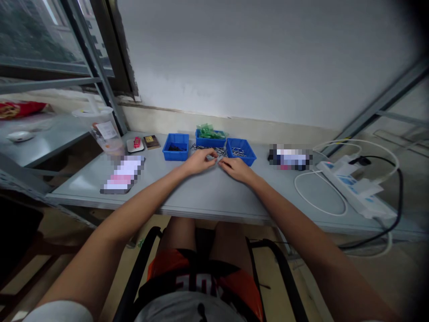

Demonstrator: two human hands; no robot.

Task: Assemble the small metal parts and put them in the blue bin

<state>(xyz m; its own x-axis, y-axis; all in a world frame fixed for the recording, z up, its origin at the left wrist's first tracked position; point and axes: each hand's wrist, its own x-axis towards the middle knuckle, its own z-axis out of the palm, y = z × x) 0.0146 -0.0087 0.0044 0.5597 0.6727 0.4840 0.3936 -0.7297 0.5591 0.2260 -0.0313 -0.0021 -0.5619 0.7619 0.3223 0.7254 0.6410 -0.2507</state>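
My left hand (201, 161) and my right hand (236, 168) meet over the middle of the table, fingertips almost touching. Both are closed in a pinch, and whatever small piece lies between the fingers is too tiny to name. Just behind them is a loose pile of thin, shiny metal pieces (219, 151), partly covered by my left hand. A blue bin (248, 159) with similar metal pieces stands beyond my right hand. Another blue bin (176, 155), with small dark pieces inside, sits to the left. The back blue bin (210, 142) is heaped with green plastic pieces (208, 131).
On the left are a phone (124, 174), a lidded drink cup (105, 134), a white dish (135, 145) and a small dark box (152, 141). To the right, a blurred-out device (290, 158) lies near a power strip (355, 190) with looping cables. A wall borders the table's back.
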